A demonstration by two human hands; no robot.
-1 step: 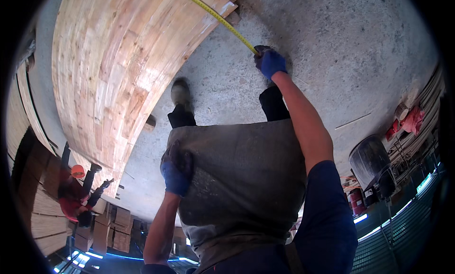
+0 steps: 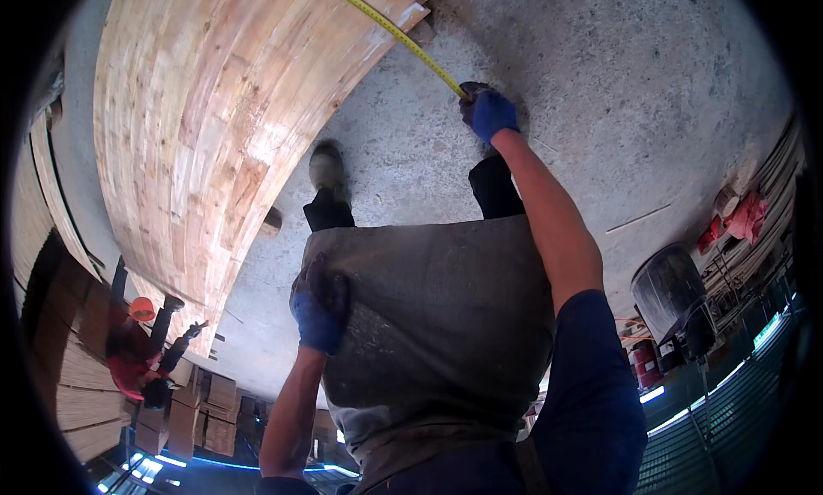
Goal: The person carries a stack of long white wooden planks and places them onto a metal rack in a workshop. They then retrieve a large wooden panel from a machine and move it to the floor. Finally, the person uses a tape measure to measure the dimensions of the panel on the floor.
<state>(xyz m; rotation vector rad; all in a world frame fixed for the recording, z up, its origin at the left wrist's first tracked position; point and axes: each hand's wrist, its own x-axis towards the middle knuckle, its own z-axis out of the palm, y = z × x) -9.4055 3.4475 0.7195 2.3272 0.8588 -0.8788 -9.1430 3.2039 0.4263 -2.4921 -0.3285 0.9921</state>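
Observation:
A yellow tape measure (image 2: 426,60) runs from the top edge across a corner of the large wooden panel (image 2: 206,126) and out over the floor. My right hand (image 2: 490,112), in a blue glove with dark fingers, is closed on its near end; the fingers hide what lies inside the grip. In a matching glove, my left hand (image 2: 319,306) rests on the grey apron (image 2: 437,306) over my lap, its fingers laid against the cloth and holding nothing visible. The panel, made of many joined strips, lies to my left. Its far end is cut off by the frame.
Another person (image 2: 133,366) in red, beside an orange object (image 2: 141,309), is at the panel's lower-left end. Stacked boards (image 2: 90,392) stand behind them. At right are a dark drum-shaped container (image 2: 669,289), red cloth (image 2: 746,219) and long timber strips. Concrete floor (image 2: 617,84) surrounds my feet.

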